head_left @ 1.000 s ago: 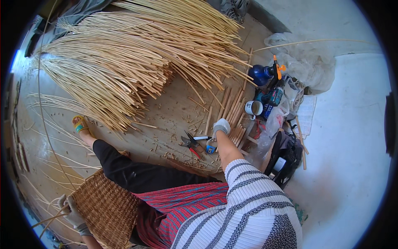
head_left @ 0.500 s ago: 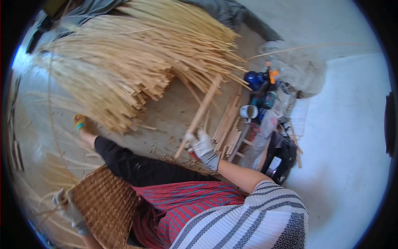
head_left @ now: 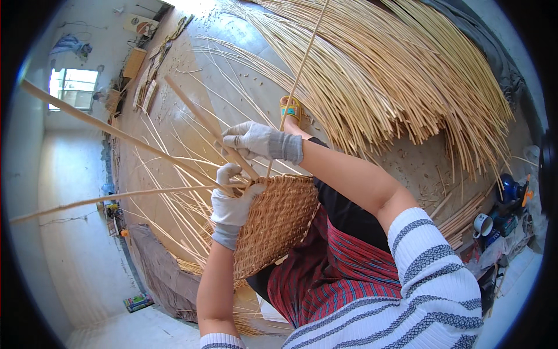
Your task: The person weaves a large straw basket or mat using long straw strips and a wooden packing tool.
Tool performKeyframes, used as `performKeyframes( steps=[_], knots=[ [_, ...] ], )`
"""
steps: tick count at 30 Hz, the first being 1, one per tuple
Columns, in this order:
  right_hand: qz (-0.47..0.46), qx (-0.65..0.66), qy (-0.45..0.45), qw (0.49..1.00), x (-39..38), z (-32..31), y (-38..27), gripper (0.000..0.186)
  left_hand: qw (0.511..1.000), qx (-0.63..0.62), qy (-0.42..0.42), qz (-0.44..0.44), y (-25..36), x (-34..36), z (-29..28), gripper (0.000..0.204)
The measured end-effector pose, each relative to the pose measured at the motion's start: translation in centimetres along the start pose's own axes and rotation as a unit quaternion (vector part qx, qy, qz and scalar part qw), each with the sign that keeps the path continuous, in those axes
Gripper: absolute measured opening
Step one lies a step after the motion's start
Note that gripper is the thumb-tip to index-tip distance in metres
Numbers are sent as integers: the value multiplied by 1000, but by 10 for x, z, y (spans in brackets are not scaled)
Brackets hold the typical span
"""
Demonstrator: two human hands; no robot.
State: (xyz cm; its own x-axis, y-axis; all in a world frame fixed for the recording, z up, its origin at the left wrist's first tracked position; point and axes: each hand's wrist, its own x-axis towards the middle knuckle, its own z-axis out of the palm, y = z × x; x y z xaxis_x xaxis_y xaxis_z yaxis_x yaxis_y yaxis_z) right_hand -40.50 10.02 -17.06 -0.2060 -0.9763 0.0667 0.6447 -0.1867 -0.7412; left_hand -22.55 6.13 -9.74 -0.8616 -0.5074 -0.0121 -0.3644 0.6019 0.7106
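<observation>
A broad spread of peeled wicker rods (head_left: 372, 75) lies beyond and right of both hands. The woven wicker panel (head_left: 276, 218) sits just right of the left hand (head_left: 231, 203), which grips its upper corner. Two long canes (head_left: 110, 127) reach leftward from that hand. Above it, the right hand (head_left: 254, 140) grasps a thick wooden stick (head_left: 190, 106), its lower end near the corner.

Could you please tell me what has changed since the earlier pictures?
The right hand, earlier at the sticks on the floor, took a thick wooden stick and brought it leftward to the woven basket; the view swung left. The left hand stayed at the basket.
</observation>
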Motion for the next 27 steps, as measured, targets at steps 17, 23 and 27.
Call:
performKeyframes(
  steps=[17,23,27],
  knots=[
    [75,-81,34,993,29,-10,32,36,996,29,-6,78,0,7,3,47],
    [-402,-257,135,869,-16,82,-60,37,993,94,25,68,-41,9,-9,43],
    [-515,-344,153,770,-7,50,-50,25,994,63,0,91,-29,11,-4,41]
  ],
)
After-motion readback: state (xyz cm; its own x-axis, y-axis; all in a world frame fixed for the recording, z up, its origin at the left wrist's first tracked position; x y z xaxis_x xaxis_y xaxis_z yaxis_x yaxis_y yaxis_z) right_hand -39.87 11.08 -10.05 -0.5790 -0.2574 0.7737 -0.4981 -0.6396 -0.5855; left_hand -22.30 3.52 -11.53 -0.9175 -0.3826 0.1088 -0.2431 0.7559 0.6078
